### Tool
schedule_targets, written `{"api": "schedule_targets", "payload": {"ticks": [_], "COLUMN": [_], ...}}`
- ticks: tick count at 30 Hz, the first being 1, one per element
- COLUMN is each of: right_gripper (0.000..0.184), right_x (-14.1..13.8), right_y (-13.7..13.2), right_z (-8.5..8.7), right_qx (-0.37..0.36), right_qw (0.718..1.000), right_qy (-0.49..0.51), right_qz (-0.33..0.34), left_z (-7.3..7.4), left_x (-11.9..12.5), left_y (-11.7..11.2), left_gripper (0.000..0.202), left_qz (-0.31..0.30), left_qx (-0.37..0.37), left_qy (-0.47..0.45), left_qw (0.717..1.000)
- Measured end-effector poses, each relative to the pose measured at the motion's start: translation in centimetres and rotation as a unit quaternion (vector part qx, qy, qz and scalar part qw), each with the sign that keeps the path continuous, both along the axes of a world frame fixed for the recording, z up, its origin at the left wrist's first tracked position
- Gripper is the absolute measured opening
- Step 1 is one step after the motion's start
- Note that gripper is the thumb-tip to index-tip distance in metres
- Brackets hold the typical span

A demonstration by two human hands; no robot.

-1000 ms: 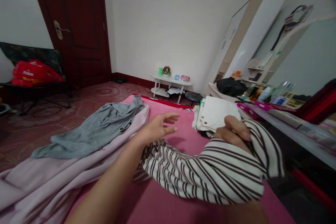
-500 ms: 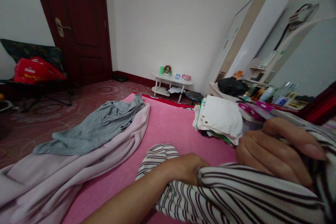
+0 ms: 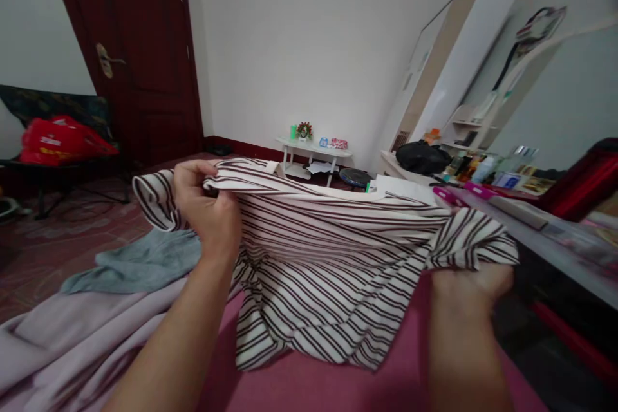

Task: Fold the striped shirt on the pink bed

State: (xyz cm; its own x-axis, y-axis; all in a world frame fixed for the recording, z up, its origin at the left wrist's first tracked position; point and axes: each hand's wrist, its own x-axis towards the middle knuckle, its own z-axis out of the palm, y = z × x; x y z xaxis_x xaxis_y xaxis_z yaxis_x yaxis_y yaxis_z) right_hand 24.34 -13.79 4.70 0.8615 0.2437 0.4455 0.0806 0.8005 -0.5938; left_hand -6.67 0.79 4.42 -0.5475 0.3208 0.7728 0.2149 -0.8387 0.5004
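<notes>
A white shirt with dark stripes (image 3: 328, 251) hangs spread out between my two hands above the pink bed cover (image 3: 338, 386). My left hand (image 3: 205, 209) is closed on the shirt's upper left edge, near one sleeve. My right hand (image 3: 470, 283) grips the shirt's right side, with its fingers mostly hidden under the bunched cloth. The lower hem of the shirt drapes down onto the bed.
A grey garment (image 3: 140, 261) and a pale pink one (image 3: 72, 335) lie on the bed at left. A stack of folded white clothes (image 3: 405, 188) shows behind the shirt. A cluttered dresser (image 3: 506, 206) stands at right, a small white table (image 3: 313, 151) by the far wall, a dark red door (image 3: 140, 45) at left.
Both hands have lifted the striped shirt off the bed and pulled it apart, so that it now hangs spread out. My left hand, open a second ago, has closed on the shirt's left edge.
</notes>
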Motion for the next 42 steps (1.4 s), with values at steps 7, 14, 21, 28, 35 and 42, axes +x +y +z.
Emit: {"api": "schedule_targets", "payload": {"ticks": [7, 14, 21, 28, 35, 42], "right_gripper": [0.016, 0.036, 0.083, 0.079, 0.054, 0.032], "right_x": [3.9, 4.0, 1.2, -0.5, 0.7, -0.2], "right_y": [3.3, 5.0, 6.3, 5.9, 5.2, 3.3], "right_z": [-7.7, -10.8, -14.0, -14.8, -15.6, -16.8], "right_qx": [-0.159, -0.312, -0.658, -0.76, -0.713, -0.65], "right_qw": [0.976, 0.95, 0.674, 0.505, 0.526, 0.551], "right_qy": [0.146, 0.014, -0.333, -0.407, -0.461, -0.511], "right_qz": [-0.036, -0.018, -0.023, -0.051, -0.049, -0.112], "left_z": [-7.8, -13.8, -14.3, -14.5, -14.2, -13.3], "left_x": [1.7, 2.1, 2.5, 3.1, 3.1, 2.4], "left_y": [4.2, 6.3, 5.5, 4.6, 4.2, 3.3], "left_gripper": [0.032, 0.037, 0.04, 0.026, 0.028, 0.026], "left_qz": [0.004, 0.039, 0.063, 0.081, 0.064, 0.011], "left_qx": [-0.209, -0.331, -0.346, -0.354, -0.342, -0.324], "left_qy": [0.319, 0.483, 0.563, 0.602, 0.628, 0.64], "left_qw": [0.924, 0.809, 0.748, 0.711, 0.696, 0.697]}}
